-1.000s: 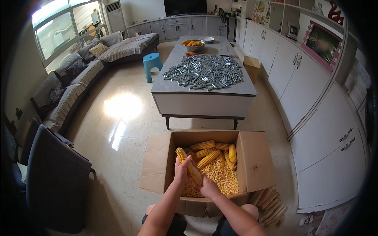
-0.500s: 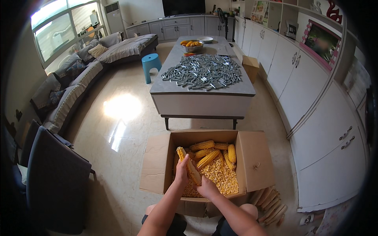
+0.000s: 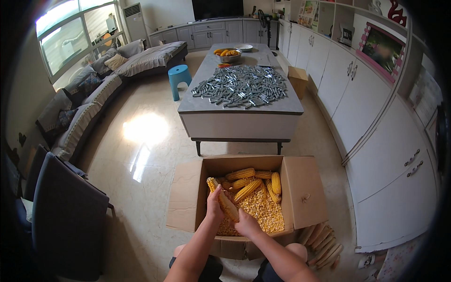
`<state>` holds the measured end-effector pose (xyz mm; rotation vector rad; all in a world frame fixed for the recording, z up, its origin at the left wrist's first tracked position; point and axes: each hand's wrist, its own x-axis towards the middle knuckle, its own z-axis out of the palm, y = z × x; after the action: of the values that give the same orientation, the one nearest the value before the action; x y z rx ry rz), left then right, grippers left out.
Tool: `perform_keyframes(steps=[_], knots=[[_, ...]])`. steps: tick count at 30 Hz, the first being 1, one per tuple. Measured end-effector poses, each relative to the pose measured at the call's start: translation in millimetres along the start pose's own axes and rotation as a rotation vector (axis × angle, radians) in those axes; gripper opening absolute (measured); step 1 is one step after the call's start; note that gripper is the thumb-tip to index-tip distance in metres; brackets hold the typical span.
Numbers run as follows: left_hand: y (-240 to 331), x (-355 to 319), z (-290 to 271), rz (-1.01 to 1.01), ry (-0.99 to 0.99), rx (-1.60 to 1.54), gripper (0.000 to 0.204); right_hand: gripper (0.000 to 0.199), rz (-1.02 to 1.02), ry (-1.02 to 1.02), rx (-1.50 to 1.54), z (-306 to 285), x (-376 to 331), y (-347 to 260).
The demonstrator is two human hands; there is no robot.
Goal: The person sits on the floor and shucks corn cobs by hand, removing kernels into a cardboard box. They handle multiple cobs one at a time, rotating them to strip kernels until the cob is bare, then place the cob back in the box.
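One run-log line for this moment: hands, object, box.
left hand: grips corn cob | right hand: at cob's lower end | cob: tilted, partly bare | box: open, loose kernels, more cobs

1 blue stool (image 3: 179, 75) stands beside the table (image 3: 242, 126).

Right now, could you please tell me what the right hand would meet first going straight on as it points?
The right hand would first meet the corn cob it touches; beyond that, probably the left hand, though depth is unclear.

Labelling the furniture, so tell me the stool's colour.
The stool is blue, seen best in the head view.
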<state>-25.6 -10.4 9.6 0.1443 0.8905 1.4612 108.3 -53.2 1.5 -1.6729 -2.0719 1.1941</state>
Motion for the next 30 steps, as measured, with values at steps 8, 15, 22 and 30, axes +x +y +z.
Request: perform_keyframes(steps=[8,15,22,30], knots=[[-2,-1,-1,0.056,-0.025,0.155,0.021,0.039,0.044,-0.031,0.038,-4,-2,-6],[-1,-5,-9,0.17,-0.126,0.244,0.02,0.053,0.001,-0.015,0.289,21,10,3],[0,-13,-2,0.221,-0.036,0.368,0.019,0.05,0.032,0.018,0.24,34,9,6],[-12,-23,6,0.11,-0.134,0.129,0.02,0.062,-0.026,-0.02,0.449,11,8,9]])
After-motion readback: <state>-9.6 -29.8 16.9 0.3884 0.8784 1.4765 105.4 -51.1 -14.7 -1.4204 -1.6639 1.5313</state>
